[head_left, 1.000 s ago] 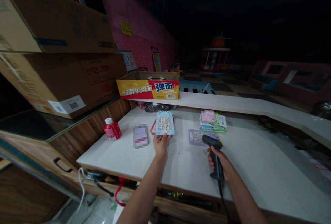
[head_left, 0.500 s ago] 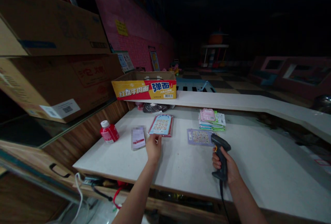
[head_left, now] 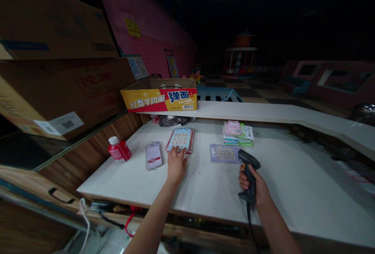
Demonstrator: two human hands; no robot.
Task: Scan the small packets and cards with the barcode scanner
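My left hand (head_left: 176, 165) lies with its fingers spread, the fingertips at the near edge of a flat red-and-blue packet (head_left: 181, 137) printed with rows of small pictures. My right hand (head_left: 258, 183) is wrapped round the grip of a black handheld barcode scanner (head_left: 249, 164), its cord hanging down over the table's front edge. The scanner's head reaches the right end of a flat purple packet (head_left: 225, 153) with a similar picture grid. Behind that sits a stack of pink and green packets (head_left: 238, 133). Left of my left hand is a pale card-like item (head_left: 154, 155), partly blurred out.
A red bottle with a white cap (head_left: 119, 150) stands at the left of the white table (head_left: 202, 191). On the raised ledge (head_left: 249, 110) behind is an open yellow-and-red cardboard box (head_left: 159, 99). Large cartons (head_left: 58, 93) are stacked at the left. Cables (head_left: 84, 219) hang below the front edge.
My left hand's fingers have gone from curled together to spread over the near edge of the red-and-blue packet. My right hand still holds the scanner over the purple packet. The view has shifted slightly.
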